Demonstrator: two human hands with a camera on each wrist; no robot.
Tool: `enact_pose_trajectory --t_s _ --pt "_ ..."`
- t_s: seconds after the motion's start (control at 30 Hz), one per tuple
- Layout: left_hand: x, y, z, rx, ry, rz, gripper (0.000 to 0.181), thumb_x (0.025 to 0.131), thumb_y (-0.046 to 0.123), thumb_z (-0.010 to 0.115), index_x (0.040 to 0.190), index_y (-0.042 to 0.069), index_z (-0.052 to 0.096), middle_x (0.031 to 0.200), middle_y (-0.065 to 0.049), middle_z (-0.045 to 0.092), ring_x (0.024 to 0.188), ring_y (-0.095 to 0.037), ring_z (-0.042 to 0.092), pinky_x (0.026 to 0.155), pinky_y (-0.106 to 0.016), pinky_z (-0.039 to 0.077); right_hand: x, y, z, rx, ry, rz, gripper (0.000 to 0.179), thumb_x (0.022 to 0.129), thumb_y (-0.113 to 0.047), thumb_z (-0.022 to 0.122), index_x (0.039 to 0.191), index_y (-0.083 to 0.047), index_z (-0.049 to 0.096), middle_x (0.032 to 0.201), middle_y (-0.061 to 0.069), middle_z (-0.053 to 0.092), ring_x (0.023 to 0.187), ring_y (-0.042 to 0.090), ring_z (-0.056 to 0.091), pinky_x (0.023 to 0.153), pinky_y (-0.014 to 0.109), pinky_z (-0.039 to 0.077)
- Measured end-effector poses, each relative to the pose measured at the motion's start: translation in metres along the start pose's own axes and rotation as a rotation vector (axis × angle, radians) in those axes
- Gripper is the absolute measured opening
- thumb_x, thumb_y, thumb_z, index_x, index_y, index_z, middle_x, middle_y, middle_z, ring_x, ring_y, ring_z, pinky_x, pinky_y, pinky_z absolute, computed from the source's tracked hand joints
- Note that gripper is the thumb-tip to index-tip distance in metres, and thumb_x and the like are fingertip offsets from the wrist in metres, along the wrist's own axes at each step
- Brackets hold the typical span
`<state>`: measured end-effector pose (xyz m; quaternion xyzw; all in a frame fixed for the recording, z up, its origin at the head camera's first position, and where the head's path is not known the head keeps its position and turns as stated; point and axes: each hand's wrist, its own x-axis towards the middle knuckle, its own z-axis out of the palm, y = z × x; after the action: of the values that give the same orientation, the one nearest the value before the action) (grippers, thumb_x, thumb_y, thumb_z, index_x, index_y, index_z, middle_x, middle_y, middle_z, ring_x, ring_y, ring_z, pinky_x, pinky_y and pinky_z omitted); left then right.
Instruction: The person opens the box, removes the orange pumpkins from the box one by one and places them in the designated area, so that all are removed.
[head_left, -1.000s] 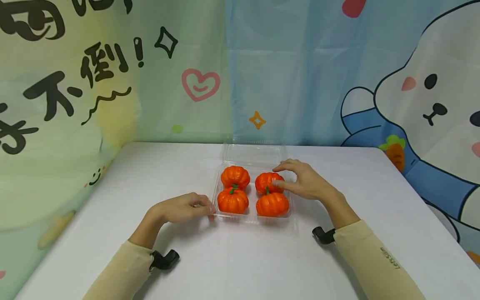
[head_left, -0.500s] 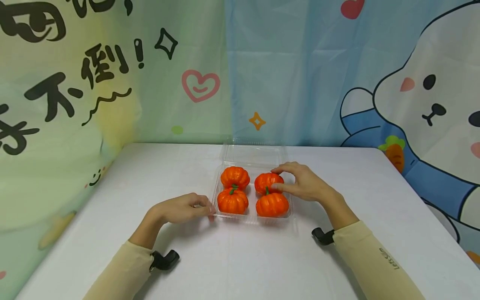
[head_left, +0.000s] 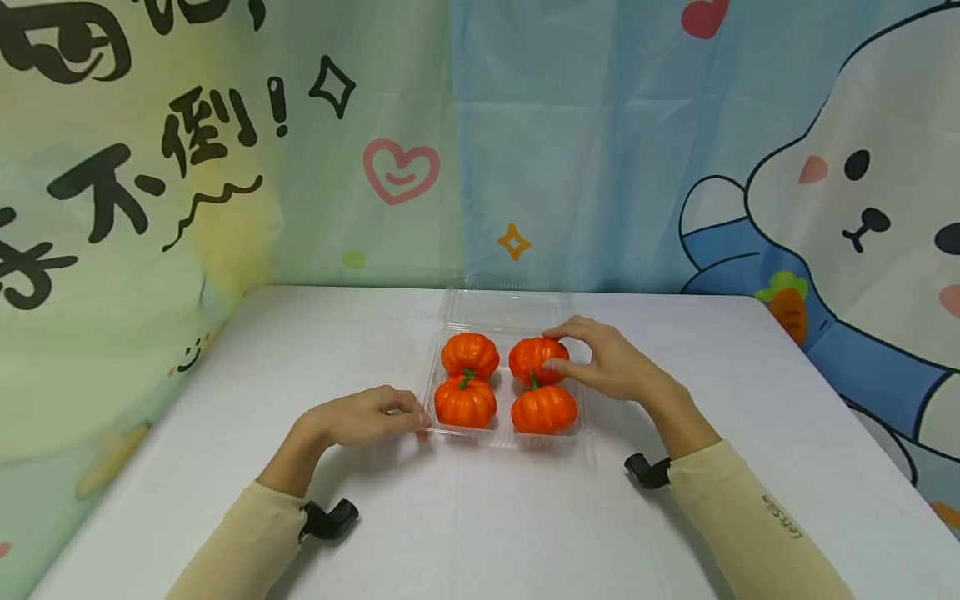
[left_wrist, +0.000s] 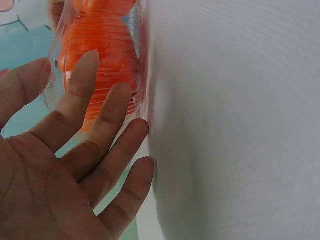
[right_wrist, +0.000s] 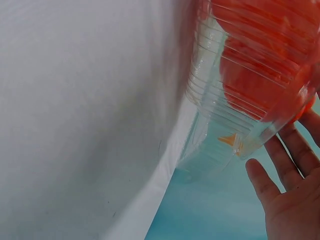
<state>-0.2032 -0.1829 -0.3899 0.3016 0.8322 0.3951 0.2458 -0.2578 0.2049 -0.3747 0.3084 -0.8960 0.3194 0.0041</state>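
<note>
Orange toy pumpkins with green stems sit in a clear plastic clamshell box (head_left: 504,435) on the table. The front left pumpkin (head_left: 465,403) and back left pumpkin (head_left: 470,356) lie close together. At the right, the front pumpkin (head_left: 544,411) lies before the back right pumpkin (head_left: 534,357). My right hand (head_left: 607,360) pinches that back right pumpkin, thumb in front and fingers behind. My left hand (head_left: 375,415) holds the box at its front left corner; thumb and index finger meet the rim in the left wrist view, the other fingers spread below.
The box's clear lid (head_left: 510,308) lies opened backward, toward the table's far edge. A white cloth covers the table (head_left: 465,525). Behind it hangs a printed curtain (head_left: 585,167). Each wrist bears a black camera mount, such as the left mount (head_left: 330,521).
The right hand closed in on the back right pumpkin and has raised it slightly, away from the front one. The left hand stays at the box corner.
</note>
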Motion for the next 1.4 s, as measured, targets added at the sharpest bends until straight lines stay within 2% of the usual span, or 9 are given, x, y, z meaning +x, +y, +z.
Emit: enact_pose_trajectory --t_s 0.23,0.43,0.7,0.9,0.97,1.03,1.17,1.3,1.4 --pt "0.000 -0.001 -0.001 -0.007 -0.008 -0.009 0.026 0.106 0.023 0.052 0.105 0.011 0.076 0.107 0.002 0.073 0.114 -0.021 0.058 0.104 -0.046 0.038 -0.001 -0.001 -0.004 0.021 0.080 -0.074 0.047 0.093 -0.025 0.078 0.136 -0.011 0.063 0.129 0.006 0.063 0.125 0.031 0.058 0.106 0.056 0.046" --pt "0.000 -0.002 0.000 -0.013 -0.004 -0.013 0.026 0.106 0.023 0.052 0.106 0.012 0.076 0.107 0.003 0.073 0.115 -0.021 0.058 0.105 -0.046 0.038 -0.002 0.000 -0.007 0.069 0.123 -0.069 0.047 0.096 -0.020 0.074 0.140 -0.010 0.059 0.133 0.007 0.057 0.128 0.031 0.055 0.108 0.056 0.045" --pt "0.000 0.000 0.001 -0.005 0.000 -0.022 0.026 0.106 0.026 0.053 0.105 0.013 0.076 0.108 0.003 0.073 0.114 -0.020 0.057 0.103 -0.045 0.038 -0.005 -0.002 -0.011 0.122 0.193 -0.074 0.047 0.100 -0.013 0.068 0.144 -0.008 0.052 0.136 0.011 0.049 0.123 0.031 0.054 0.092 0.054 0.056" --pt "0.000 -0.001 0.001 -0.008 -0.002 -0.016 0.027 0.106 0.025 0.052 0.106 0.012 0.076 0.110 0.002 0.073 0.115 -0.020 0.057 0.104 -0.046 0.038 -0.010 0.000 -0.014 0.159 0.250 -0.096 0.051 0.099 -0.007 0.068 0.146 -0.008 0.049 0.138 0.013 0.050 0.127 0.031 0.051 0.093 0.053 0.054" --pt "0.000 -0.002 0.001 -0.012 -0.003 -0.015 0.027 0.106 0.025 0.052 0.106 0.012 0.076 0.110 0.002 0.073 0.115 -0.021 0.057 0.104 -0.046 0.038 -0.011 0.003 -0.015 0.143 0.270 -0.101 0.053 0.100 -0.007 0.066 0.149 -0.010 0.046 0.141 0.012 0.051 0.126 0.030 0.052 0.093 0.047 0.055" --pt "0.000 -0.002 0.001 -0.013 -0.003 -0.011 0.027 0.106 0.025 0.052 0.106 0.012 0.076 0.109 0.002 0.073 0.115 -0.021 0.057 0.104 -0.046 0.038 -0.012 0.005 -0.017 0.105 0.296 -0.120 0.052 0.103 -0.006 0.061 0.151 -0.012 0.045 0.143 0.011 0.052 0.126 0.029 0.053 0.098 0.036 0.054" --pt "0.000 -0.001 0.000 -0.016 -0.004 -0.010 0.026 0.106 0.023 0.052 0.106 0.012 0.076 0.109 0.002 0.073 0.114 -0.021 0.058 0.104 -0.047 0.038 -0.014 0.011 -0.020 0.037 0.350 -0.155 0.046 0.107 -0.006 0.052 0.151 -0.016 0.050 0.143 0.010 0.052 0.127 0.027 0.051 0.098 0.016 0.044" --pt "-0.001 -0.002 0.000 -0.013 -0.001 -0.015 0.026 0.106 0.024 0.052 0.106 0.013 0.076 0.109 0.003 0.073 0.114 -0.021 0.058 0.105 -0.047 0.038 -0.017 0.015 -0.021 0.034 0.364 -0.139 0.042 0.108 -0.009 0.048 0.150 -0.014 0.050 0.141 0.014 0.050 0.127 0.029 0.050 0.094 0.009 0.042" --pt "0.000 -0.002 0.000 -0.013 0.000 -0.020 0.026 0.106 0.024 0.053 0.105 0.013 0.076 0.109 0.003 0.073 0.114 -0.021 0.058 0.104 -0.046 0.038 -0.019 0.016 -0.023 0.109 0.360 -0.081 0.047 0.107 -0.011 0.053 0.154 -0.015 0.045 0.142 0.015 0.047 0.128 0.033 0.052 0.090 0.009 0.046"
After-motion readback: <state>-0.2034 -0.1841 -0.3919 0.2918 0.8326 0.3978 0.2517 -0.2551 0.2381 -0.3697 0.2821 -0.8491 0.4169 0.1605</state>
